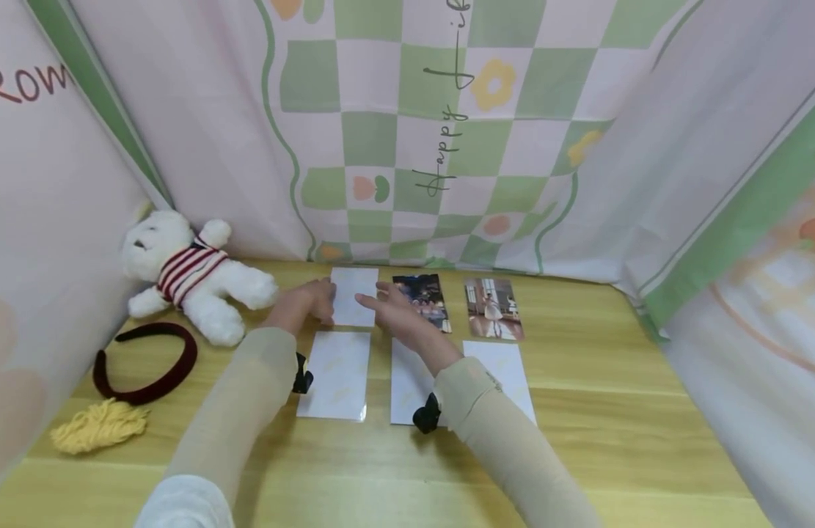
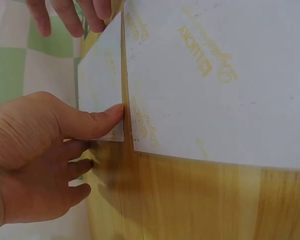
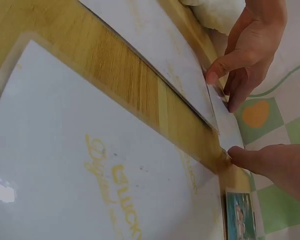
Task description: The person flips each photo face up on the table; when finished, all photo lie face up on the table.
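Observation:
In the head view a face-down photo (image 1: pixel 355 297) with a white back lies at the back left of the group. My left hand (image 1: pixel 309 302) pinches its left edge; in the left wrist view the thumb (image 2: pixel 102 122) lies on the white back, with the other fingers curled by its edge. Across from it, my right hand (image 1: pixel 403 312) has the thumb at the photo's right edge and its fingers extended. A dark face-up photo (image 1: pixel 430 297) is partly behind the right hand. Farther right lies a face-up photo of a dancer (image 1: pixel 493 308).
Nearer the front are face-down photos: a left one (image 1: pixel 334 374), a middle one (image 1: pixel 407 381) under the right forearm, and a right one (image 1: pixel 506 370). A white plush toy (image 1: pixel 202 275), a dark red headband (image 1: pixel 183 367) and yellow yarn (image 1: pixel 100 427) lie at left. Curtains hang behind.

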`<state>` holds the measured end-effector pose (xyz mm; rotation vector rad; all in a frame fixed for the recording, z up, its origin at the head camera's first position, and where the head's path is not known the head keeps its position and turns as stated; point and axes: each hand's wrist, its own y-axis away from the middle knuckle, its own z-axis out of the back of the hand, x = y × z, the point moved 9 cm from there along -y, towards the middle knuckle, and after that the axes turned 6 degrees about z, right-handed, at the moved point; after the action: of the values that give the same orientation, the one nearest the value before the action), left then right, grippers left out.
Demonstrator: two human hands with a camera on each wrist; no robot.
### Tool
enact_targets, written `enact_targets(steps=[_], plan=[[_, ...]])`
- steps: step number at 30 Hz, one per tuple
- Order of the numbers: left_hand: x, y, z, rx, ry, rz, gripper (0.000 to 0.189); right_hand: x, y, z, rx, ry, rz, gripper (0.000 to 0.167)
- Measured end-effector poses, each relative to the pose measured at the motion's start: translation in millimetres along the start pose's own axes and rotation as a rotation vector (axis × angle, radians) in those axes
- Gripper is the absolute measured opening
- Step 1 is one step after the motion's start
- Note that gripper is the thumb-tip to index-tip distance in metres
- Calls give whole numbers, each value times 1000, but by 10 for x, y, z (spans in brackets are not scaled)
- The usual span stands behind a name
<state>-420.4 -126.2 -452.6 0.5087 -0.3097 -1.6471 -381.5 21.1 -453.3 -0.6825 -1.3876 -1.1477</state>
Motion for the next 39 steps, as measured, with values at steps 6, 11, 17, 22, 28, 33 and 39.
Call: enact_targets(steps=[6, 11, 17, 22, 28, 33, 39], plan=[[-5, 0, -38, 7, -32, -2, 58, -55, -12, 4, -62, -193, -24, 87], [42, 8, -37, -1, -39, 45, 51, -59, -24, 19, -109, -283, -3, 82], [37, 21, 2, -23, -58, 62, 45, -21, -47, 70, -161, -425, 45, 71], [18, 24, 23, -45, -61, 68, 35, -2, -54, 81, -170, -491, 51, 70], [-60, 2, 21, -78, -85, 45, 37, -26, -39, 104, -174, -528, 45, 72], [-117, -31, 10, -56, -86, 33, 55, -53, -40, 126, -193, -533, 22, 72], [-234, -54, 47, -71, -134, -59, 41, -18, -46, 114, -172, -543, 34, 60]])
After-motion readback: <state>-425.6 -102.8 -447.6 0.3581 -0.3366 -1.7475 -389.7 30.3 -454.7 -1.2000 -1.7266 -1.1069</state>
